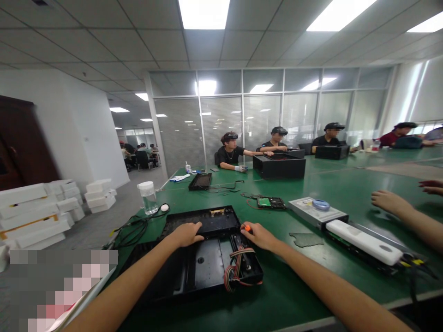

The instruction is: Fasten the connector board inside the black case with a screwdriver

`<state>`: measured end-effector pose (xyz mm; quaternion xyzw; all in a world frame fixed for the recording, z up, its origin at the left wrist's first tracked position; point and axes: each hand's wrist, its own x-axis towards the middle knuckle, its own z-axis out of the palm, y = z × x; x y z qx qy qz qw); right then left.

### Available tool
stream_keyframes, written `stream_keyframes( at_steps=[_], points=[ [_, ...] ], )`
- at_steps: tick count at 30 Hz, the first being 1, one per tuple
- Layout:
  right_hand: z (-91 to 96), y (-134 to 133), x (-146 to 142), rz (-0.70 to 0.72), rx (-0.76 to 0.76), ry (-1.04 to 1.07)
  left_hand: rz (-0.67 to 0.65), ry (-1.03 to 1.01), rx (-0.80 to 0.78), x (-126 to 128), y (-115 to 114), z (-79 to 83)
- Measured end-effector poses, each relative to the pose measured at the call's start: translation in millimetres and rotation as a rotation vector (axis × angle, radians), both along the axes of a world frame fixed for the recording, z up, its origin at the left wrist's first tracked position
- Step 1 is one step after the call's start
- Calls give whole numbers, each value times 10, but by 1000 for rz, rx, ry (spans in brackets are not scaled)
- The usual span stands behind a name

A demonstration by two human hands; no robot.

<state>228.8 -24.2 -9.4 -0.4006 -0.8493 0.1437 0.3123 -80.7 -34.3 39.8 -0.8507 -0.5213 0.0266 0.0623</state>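
Note:
A black metal casing (207, 263) lies open on the green table before me, with a bundle of striped wires (235, 267) at its right end. Along its far side is a raised black panel (211, 223) with a small brass-coloured part near its top edge. My left hand (185, 234) grips the near edge of this panel, thumb and forefinger spread along it. My right hand (259, 235) is closed around a screwdriver with an orange handle (248, 228), at the panel's right corner. The screwdriver's shaft and tip cannot be made out.
Left of the casing stand a clear jar (147, 198) and black cables (133, 230). Farther off lie a circuit board unit (270, 203) and a black tray (200, 181). A grey and white device (363, 242) is at right, near another person's hand (389, 202). Co-workers sit opposite by a black box (278, 168).

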Motion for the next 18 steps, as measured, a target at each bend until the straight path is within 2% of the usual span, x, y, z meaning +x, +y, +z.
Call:
stream_keyframes(
  at_steps=[3, 6, 11, 14, 18],
  points=[
    [-51, 49, -39, -4, 35, 6, -42, 6, 13, 23, 38, -56],
    [-94, 93, -90, -22, 56, 2, -102, -16, 2, 54, 38, -40],
    [-83, 95, -107, -28, 53, 19, -365, -115, 139, 83, -16, -34],
    [-50, 77, -74, 11, 32, 30, -469, -129, 185, 74, -23, -122],
    [-15, 58, -3, 57, 25, 7, -500, -124, 276, 64, 23, -258]
  ],
)
